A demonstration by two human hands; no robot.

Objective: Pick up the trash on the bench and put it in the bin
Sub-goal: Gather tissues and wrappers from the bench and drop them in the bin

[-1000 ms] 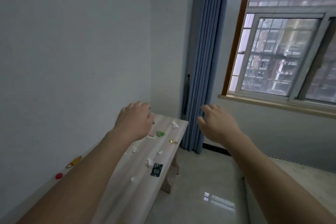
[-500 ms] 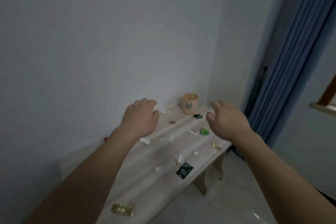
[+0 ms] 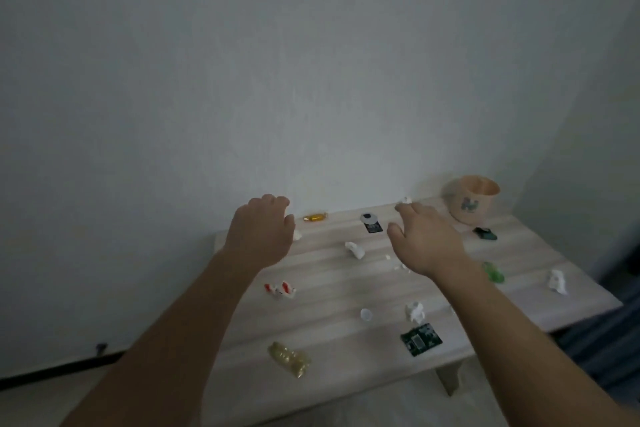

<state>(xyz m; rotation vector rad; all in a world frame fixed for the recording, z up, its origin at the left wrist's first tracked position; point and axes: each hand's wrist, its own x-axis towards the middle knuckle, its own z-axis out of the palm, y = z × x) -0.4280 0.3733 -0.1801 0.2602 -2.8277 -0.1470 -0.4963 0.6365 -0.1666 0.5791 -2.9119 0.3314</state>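
A pale wooden bench (image 3: 332,347) stands against the wall, strewn with small trash. A beige bin (image 3: 471,198) stands at its far right corner. Scattered on the bench are a gold wrapper (image 3: 290,359), a green-black packet (image 3: 421,339), a red-and-white wrapper (image 3: 280,289), a white paper scrap (image 3: 356,250), a gold candy (image 3: 315,217), a green scrap (image 3: 493,272) and a black packet (image 3: 371,222). My left hand (image 3: 261,232) hovers over the bench's far left, fingers loosely curled, holding nothing. My right hand (image 3: 424,239) hovers over the middle, fingers relaxed and empty.
A grey wall rises directly behind the bench. More white paper bits (image 3: 557,282) and a dark green wrapper (image 3: 485,233) lie toward the right end. Blue curtain fabric (image 3: 609,340) hangs at the right edge. Pale floor (image 3: 381,409) shows below the bench.
My view has swung left from the window down to the bench, so the whole top and the bin now show. Both hands stay raised and empty over it.
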